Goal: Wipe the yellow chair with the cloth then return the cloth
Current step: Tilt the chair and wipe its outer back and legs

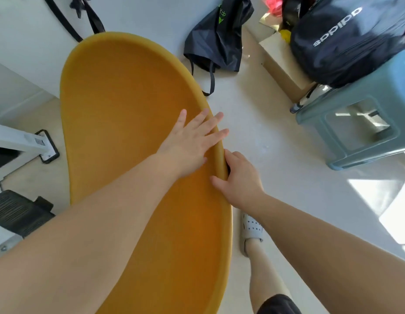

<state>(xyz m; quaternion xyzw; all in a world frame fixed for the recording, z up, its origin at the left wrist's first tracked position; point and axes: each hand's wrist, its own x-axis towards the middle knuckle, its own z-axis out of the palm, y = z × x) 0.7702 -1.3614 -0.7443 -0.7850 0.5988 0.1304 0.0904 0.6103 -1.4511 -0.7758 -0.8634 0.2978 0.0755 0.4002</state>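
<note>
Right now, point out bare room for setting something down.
Free: the chair surface beyond the left hand, and the floor between chair, black bag and stool. Crowded: the chair's right rim, where the right hand grips, and the stool, topped by a backpack.

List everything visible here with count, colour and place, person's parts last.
yellow chair: one, mustard yellow, centre, seen from above
drawstring bag: one, dark navy, floor beyond the chair
backpack: one, dark navy, white lettering, on the stool
stool: one, pale blue-grey, right
desk leg: one, white with black foot, left edge
straps: several, black, hanging top left
cloth: none in view
clog: one, white, on the person's foot right of the chair
left hand: one, flat on the seat near its right rim
right hand: one, grips the chair's right rim
</note>
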